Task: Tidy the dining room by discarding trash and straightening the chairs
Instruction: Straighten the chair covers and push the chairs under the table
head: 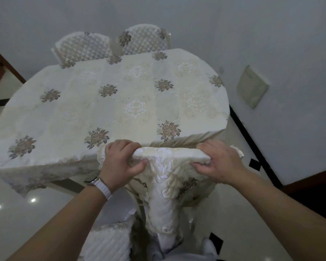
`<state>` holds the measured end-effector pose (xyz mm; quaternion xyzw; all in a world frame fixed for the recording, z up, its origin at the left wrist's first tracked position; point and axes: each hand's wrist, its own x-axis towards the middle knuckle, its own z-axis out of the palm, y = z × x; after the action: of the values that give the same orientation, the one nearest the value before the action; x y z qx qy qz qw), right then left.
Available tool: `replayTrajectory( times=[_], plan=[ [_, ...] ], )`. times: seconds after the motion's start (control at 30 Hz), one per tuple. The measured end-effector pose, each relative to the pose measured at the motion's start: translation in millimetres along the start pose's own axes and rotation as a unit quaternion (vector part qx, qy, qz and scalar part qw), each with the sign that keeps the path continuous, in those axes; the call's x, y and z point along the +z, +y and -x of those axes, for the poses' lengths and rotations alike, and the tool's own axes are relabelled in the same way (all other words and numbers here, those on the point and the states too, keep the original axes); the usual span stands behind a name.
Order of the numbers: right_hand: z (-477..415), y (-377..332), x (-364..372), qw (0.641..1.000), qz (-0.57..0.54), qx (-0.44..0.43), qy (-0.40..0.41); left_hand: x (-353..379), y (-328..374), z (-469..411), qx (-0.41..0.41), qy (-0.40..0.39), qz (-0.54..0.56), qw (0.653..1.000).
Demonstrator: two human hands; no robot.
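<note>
At table's near edge, both hands [120, 161] [216, 161] clamp the chair back [169, 153], lying crosswise.

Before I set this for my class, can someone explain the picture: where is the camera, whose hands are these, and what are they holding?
There is one picture, from a camera worn on a person's head, looking down. No machine: the left hand and right hand each have a closed grip on the top of a covered chair back, pushed against the table. The table shows only its flowered cloth; I see no trash on it. Two more chairs stand at the far side.
</note>
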<state>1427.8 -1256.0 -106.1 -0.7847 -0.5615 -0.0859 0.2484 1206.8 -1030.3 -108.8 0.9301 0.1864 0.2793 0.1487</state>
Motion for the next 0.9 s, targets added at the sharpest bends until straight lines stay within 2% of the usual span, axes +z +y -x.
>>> replayTrajectory(
  times=[0.3,0.53,0.67,0.9],
  plan=[
    [-1,-10,5,0.999,0.032,0.016,-0.019,-1,-12,3,0.013,0.004,0.013,1.000],
    [-7,4,4,0.999,0.021,-0.038,0.001,-2,-3,6,-0.006,-0.023,0.017,1.000],
    [-9,23,3,0.999,0.009,-0.053,0.009,6,14,10,-0.023,-0.013,0.013,1.000],
    [-18,66,-6,0.995,-0.001,-0.088,-0.036,33,52,14,-0.061,0.014,0.015,0.998]
  ],
)
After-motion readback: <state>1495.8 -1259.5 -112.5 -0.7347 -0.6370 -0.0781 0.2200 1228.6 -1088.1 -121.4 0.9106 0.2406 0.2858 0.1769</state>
